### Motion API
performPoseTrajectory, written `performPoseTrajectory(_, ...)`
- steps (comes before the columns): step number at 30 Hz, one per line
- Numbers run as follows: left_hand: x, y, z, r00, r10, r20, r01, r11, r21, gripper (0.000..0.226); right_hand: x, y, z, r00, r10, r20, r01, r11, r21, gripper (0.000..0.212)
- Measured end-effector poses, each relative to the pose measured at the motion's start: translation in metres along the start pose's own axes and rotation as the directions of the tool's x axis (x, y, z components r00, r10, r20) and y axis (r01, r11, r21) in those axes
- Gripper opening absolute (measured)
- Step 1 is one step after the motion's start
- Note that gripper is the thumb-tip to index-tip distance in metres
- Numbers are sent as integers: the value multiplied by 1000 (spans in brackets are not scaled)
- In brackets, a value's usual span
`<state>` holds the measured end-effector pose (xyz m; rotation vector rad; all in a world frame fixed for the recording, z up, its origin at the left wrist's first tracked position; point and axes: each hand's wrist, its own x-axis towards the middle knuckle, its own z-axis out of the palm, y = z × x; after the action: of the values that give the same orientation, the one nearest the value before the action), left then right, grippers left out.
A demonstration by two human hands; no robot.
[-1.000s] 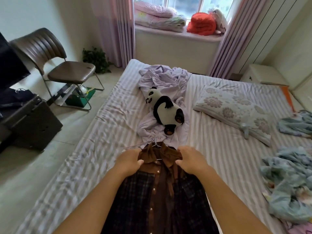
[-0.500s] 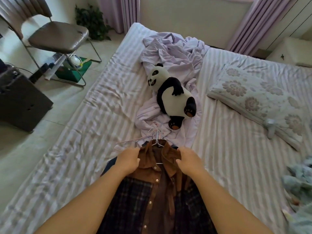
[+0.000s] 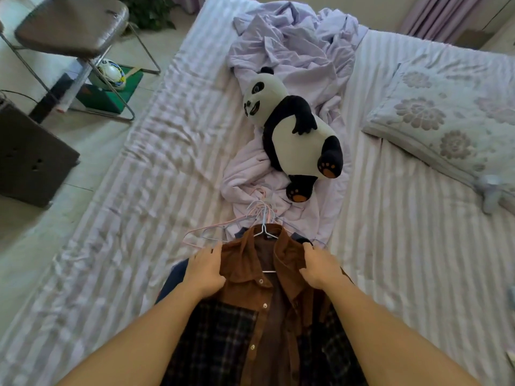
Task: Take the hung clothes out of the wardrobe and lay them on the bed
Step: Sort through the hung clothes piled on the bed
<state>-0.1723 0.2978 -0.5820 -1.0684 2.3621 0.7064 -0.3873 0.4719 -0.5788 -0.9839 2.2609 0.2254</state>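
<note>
A brown and dark plaid shirt (image 3: 267, 316) on a wire hanger lies on the striped bed (image 3: 156, 185) in front of me. My left hand (image 3: 204, 267) grips its left shoulder and my right hand (image 3: 320, 267) grips the right shoulder. Dark blue clothing (image 3: 174, 277) shows beneath the shirt at its left edge. Several wire hangers (image 3: 250, 218) stick out past the brown collar, their hooks resting on a crumpled lilac sheet (image 3: 289, 51).
A plush panda (image 3: 295, 132) lies on the lilac sheet just beyond the hangers. A floral pillow (image 3: 446, 121) sits at the right. Left of the bed are a brown chair (image 3: 69, 23), a green box with a ball (image 3: 111, 82) and a dark cabinet (image 3: 28, 157).
My view has tilted down and closer to the bed; the window has left the frame. Both hands have stayed on the shirt's shoulders, lowering it flatter onto the bed.
</note>
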Motion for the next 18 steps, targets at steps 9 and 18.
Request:
performPoseTrajectory(9,7,1,4,990,-47,-132,41,998,-48,28,11,4,5,996,2,-87,-2,1000,-2,26)
performPoseTrajectory(18,-12,10,-15,988,-62,-143,40,988,-151,8,-21,10,-10,992,-33,-122,59,974,221,9)
